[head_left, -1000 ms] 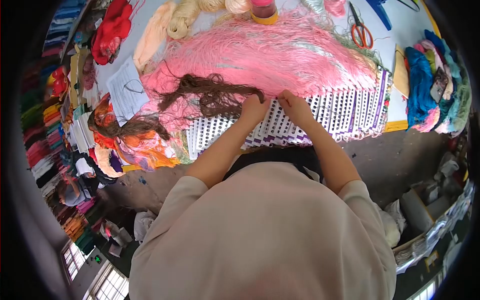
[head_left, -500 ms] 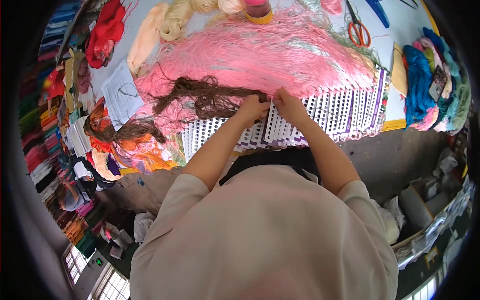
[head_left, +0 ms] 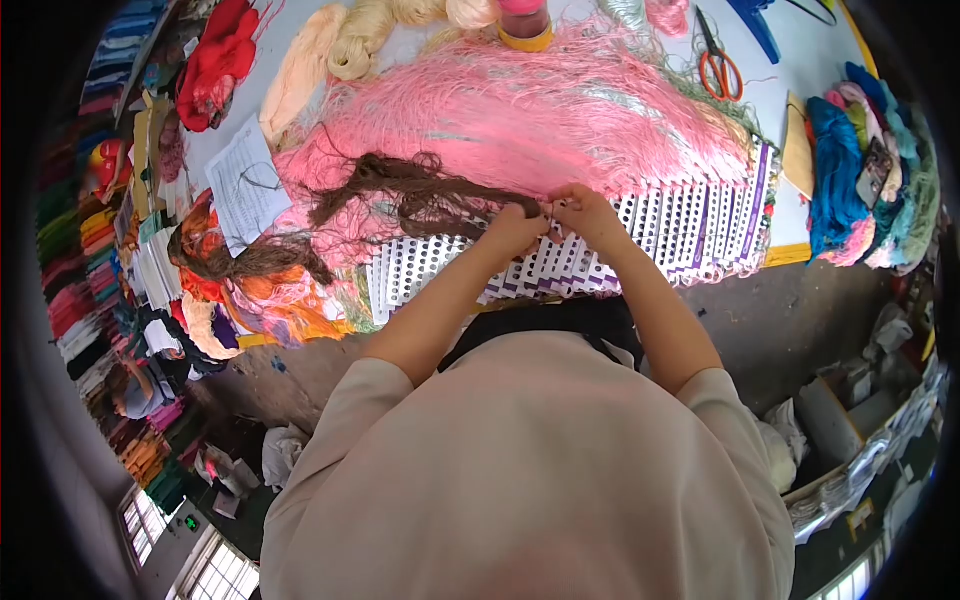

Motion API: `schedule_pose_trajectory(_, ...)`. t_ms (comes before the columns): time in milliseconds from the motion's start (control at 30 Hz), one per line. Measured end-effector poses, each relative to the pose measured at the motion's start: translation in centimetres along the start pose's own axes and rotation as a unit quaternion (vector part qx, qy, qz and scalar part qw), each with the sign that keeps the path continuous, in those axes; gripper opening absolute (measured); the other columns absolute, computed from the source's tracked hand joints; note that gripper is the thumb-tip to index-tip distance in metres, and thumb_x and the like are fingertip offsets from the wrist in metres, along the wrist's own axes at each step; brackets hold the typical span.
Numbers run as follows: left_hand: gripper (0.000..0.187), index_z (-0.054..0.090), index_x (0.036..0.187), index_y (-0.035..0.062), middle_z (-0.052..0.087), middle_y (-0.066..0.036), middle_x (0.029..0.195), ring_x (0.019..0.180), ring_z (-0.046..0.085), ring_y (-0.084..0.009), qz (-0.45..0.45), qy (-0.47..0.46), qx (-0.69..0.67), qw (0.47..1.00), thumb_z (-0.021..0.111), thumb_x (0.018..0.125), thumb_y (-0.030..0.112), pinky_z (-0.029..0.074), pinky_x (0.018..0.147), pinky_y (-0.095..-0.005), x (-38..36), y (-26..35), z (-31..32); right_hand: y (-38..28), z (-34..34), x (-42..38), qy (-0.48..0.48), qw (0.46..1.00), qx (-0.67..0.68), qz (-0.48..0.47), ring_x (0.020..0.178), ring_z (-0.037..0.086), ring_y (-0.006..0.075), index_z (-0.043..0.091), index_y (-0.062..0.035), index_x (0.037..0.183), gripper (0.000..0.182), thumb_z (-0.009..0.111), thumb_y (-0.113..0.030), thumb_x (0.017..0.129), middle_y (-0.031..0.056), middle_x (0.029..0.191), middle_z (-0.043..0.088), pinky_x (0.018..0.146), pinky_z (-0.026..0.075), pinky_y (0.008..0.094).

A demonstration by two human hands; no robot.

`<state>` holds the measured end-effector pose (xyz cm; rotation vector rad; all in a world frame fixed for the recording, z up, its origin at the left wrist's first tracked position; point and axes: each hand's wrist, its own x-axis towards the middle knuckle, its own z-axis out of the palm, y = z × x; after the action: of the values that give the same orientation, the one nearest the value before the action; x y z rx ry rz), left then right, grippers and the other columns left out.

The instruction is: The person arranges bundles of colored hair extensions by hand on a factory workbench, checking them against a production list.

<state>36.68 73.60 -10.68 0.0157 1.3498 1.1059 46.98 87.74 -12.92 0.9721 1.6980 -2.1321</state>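
Note:
My left hand point(head_left: 512, 229) and my right hand point(head_left: 588, 215) meet fingertip to fingertip over a row of white punched cards with purple edges point(head_left: 690, 225) at the table's near edge. The left hand pinches the end of a brown thread bundle point(head_left: 410, 195) that trails away to the left. The right hand's fingers are closed on a fine strand at the same spot, right above the cards. A wide mass of pink thread point(head_left: 540, 115) spreads over the table behind both hands.
Orange-handled scissors point(head_left: 722, 68) lie at the back right. Blue and green yarn skeins point(head_left: 865, 170) pile up on the right, red yarn point(head_left: 215, 65) and cream skeins point(head_left: 340, 45) at the back left. A printed sheet point(head_left: 250, 185) lies left. A pink jar point(head_left: 525, 20) stands behind.
Both hands have drawn closer together, fingertips now touching above the cards. The brown bundle's end has shifted slightly right with the left hand.

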Motion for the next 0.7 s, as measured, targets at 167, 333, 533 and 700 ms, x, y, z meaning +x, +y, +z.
schedule_pose_trajectory(167, 0.020, 0.067, 0.079, 0.0015, 0.065, -0.012, 0.074, 0.059, 0.060, -0.0157, 0.127, 0.237, 0.531, 0.803, 0.056, 0.085, 0.017, 0.048, 0.054, -0.0339, 1.8, -1.0, -3.1, 2.5, -0.1, 0.6, 0.028, 0.990, -0.131, -0.032, 0.068, 0.057, 0.0157, 0.061, -0.0060, 0.098, 0.028, 0.077, -0.017, 0.077, 0.0047, 0.075, 0.060, 0.064, 0.045, 0.0294)
schedule_pose_trajectory(333, 0.012, 0.059, 0.076, 0.0083, 0.057, -0.003, 0.067, 0.043, 0.032, -0.0059, 0.124, 0.189, -0.161, 0.961, 0.061, 0.085, 0.016, 0.022, 0.039, -0.0217, -6.9, 7.8, -15.8, 2.8, 0.2, 0.7, 0.062, 0.960, -0.270, -0.048, 0.077, 0.063, 0.0224, 0.061, -0.0080, 0.097, 0.035, 0.081, -0.020, 0.071, 0.0068, 0.081, 0.062, 0.070, 0.049, 0.0348)
schedule_pose_trajectory(533, 0.023, 0.057, 0.106, -0.0068, 0.065, -0.009, 0.096, 0.053, 0.038, -0.0028, 0.214, 0.180, -0.271, 0.921, 0.053, 0.092, 0.011, 0.026, 0.039, -0.0156, -11.9, 9.8, -22.8, 2.2, 0.8, 0.3, 0.062, 0.967, -0.245, -0.016, 0.079, 0.062, 0.0198, 0.061, -0.0058, 0.100, 0.037, 0.080, -0.024, 0.073, 0.0064, 0.084, 0.063, 0.072, 0.049, 0.0328)
schedule_pose_trajectory(700, 0.043, 0.052, 0.125, -0.0068, 0.056, -0.019, 0.130, 0.112, 0.056, -0.0258, 0.175, -0.007, -0.308, 0.935, 0.049, 0.099, 0.026, 0.045, 0.097, -0.0363, -9.9, 7.8, -6.5, -3.8, 3.3, -3.0, 0.070, 0.993, -0.056, -0.076, 0.077, 0.057, 0.0115, 0.062, -0.0026, 0.106, 0.028, 0.072, -0.015, 0.083, 0.0027, 0.090, 0.063, 0.072, 0.047, 0.0265)
